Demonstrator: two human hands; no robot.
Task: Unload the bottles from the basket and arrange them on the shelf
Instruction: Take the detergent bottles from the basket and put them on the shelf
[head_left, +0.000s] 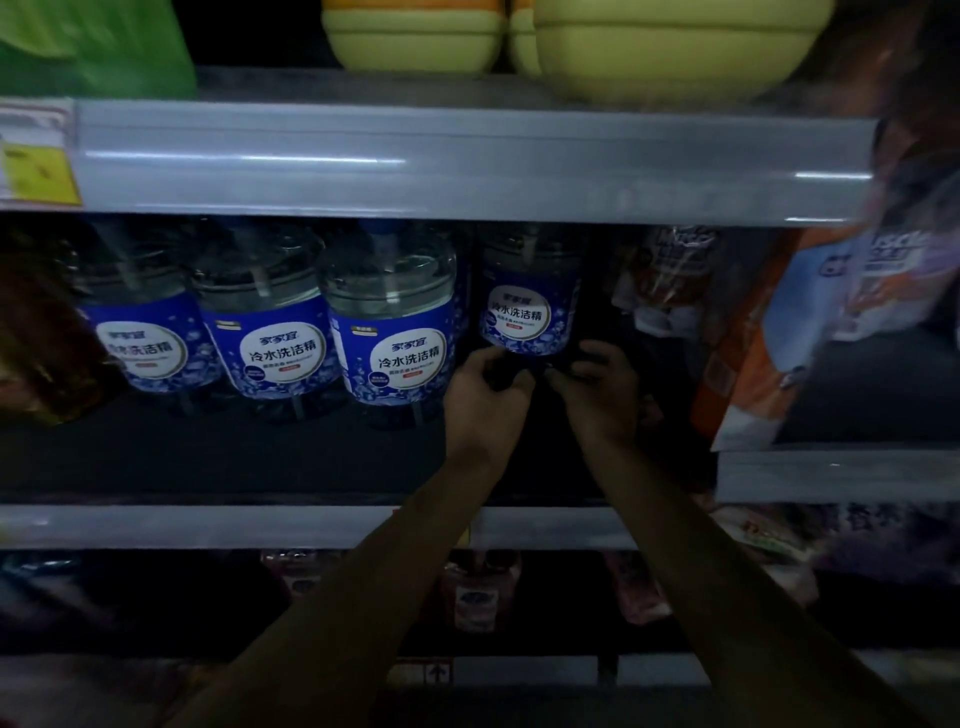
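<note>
Three clear bottles with blue labels (392, 332) stand in a row on the dim middle shelf (208, 525). A fourth bottle of the same kind (527, 312) stands further back, to their right. My left hand (483, 384) and my right hand (597, 384) both reach to its dark base, fingers curled around the bottom from either side. The base itself is lost in shadow. No basket is in view.
The shelf above (415, 161) carries yellow-green plastic bowls (649, 47) and a green item at left. Orange and blue refill pouches (831, 322) hang at the right. A brown bottle (36, 332) stands at the far left. Pink packs fill the shelf below.
</note>
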